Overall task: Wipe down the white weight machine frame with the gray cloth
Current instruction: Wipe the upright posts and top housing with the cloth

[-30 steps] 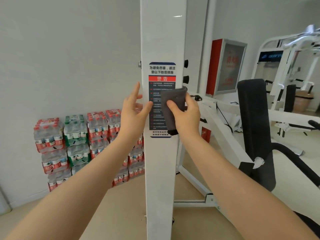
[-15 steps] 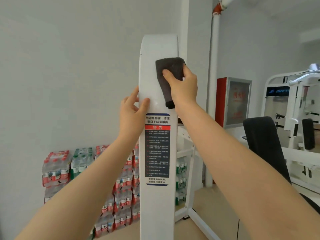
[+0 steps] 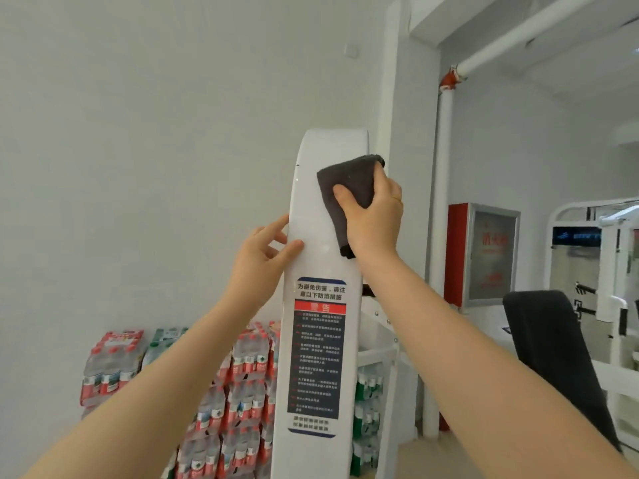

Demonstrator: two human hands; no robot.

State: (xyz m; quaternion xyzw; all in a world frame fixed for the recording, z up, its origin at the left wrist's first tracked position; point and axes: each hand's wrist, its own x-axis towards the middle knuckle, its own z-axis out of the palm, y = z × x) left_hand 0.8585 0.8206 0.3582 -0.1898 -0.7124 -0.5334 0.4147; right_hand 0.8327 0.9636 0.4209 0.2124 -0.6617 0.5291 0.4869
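I have one view only, from the head camera, wide-angle, tilted forward and slightly up at the white frame upright (image 3: 328, 236), close enough that both forearms fill the lower picture and the wall curves at the edges

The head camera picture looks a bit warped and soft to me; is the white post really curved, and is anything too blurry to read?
Head view: wide-angle distortion bows the white weight machine frame; even, soft daylight, no hard shadows, faint sheen beside the gray cloth. The dark warning sticker has readable headings but smeared small print; the stacked water bottle packs are blurry.
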